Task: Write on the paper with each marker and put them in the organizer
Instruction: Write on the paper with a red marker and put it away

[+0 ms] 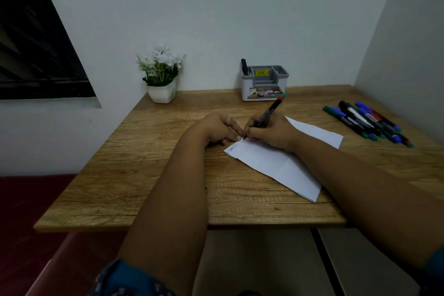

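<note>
Sleeves, dark blue with a small pattern, sit at the near edge; bare forearms extend from them over the tabletop [134, 182].

Window [36, 38]: dark, far left wall.

Plant [161, 72]: white flowers in a white pot, far left of the tabletop, against the wall.

Left hand [217, 128]: fingers curled and pressed together, fingertips down on the far left corner of the paper, touching the right hand.

Paper [276, 163]: white sheet with fold lines, lying at an angle in the middle of the tabletop. Some handwriting shows at its far left corner; the words are too small to read.

Right hand [274, 131]: pinching a black marker [266, 113] in a writing grip, resting on the paper. Marker tip meets the paper just beside the left fingertips. Barrel tilts up and to the far right; its upper end shows a red band and a green tip.

Organizer [265, 84]: grey and white compartmented box with labels, far centre of the tabletop by the wall. One black pen [244, 67] stands upright in its left compartment.

Marker group [367, 122]: several blue, green, black and red markers lying side by side and overlapping on the right of the tabletop, well apart from the paper.
</note>
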